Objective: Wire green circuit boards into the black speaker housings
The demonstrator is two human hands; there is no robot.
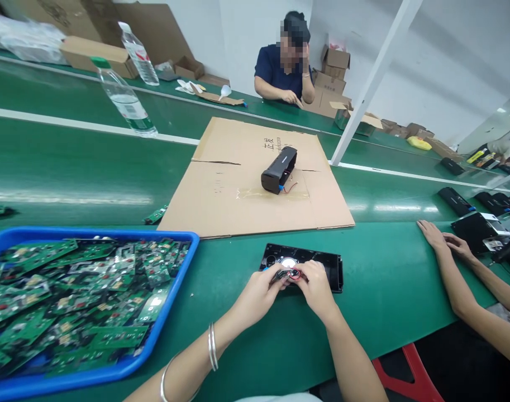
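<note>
Black panel lay flat on the desk; both hands, left hand and right hand, pinched small red wires; steady, gentle fingertip control seemed best.

The open housing lies on the counter right before the person, with the left hand and the right hand meeting over its near edge. To its left stands the tray, with circuit boards heaped in it. Behind the housing lies the cardboard sheet, and on it rests the speaker body. One stray board lies just left of the sheet. Farther back to the left stand two bottles, one behind the other. To the right, a co-worker's hands rest on the counter, with more housings behind them. A person sits across the far side.
</note>
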